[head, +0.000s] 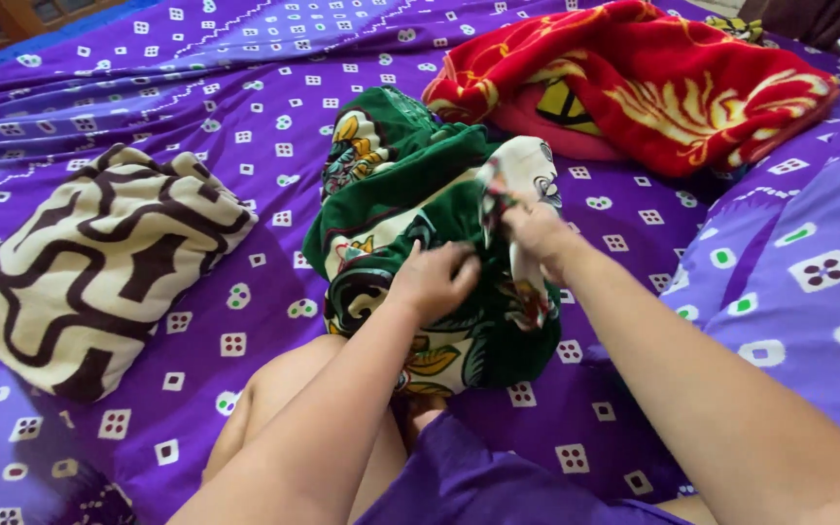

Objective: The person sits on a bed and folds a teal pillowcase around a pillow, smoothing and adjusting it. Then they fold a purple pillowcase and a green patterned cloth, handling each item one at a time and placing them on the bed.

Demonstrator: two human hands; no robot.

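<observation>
Green floral blanket [410,194], cream and yellow motifs, lies bunched and partly folded mid-bed, edge pinched up.

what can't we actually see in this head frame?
- Right hand: fingertips motion-blurred, buried in the green patterned cloth; grip unclear.
- Left hand: fingers curl into the cloth, palm side hidden.
- Red blanket: covers a pink pillow, mostly hidden.
- Brown-and-cream pillow: underside unseen.

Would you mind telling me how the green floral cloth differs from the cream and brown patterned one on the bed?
The green floral cloth is bunched up in a heap; the cream and brown cloth lies folded flat. The left hand and right hand both grip the green one, while the cream and brown one lies untouched to the side. The green shows flowers, the other wavy bands. Both rest on the purple bedsheet.
</observation>
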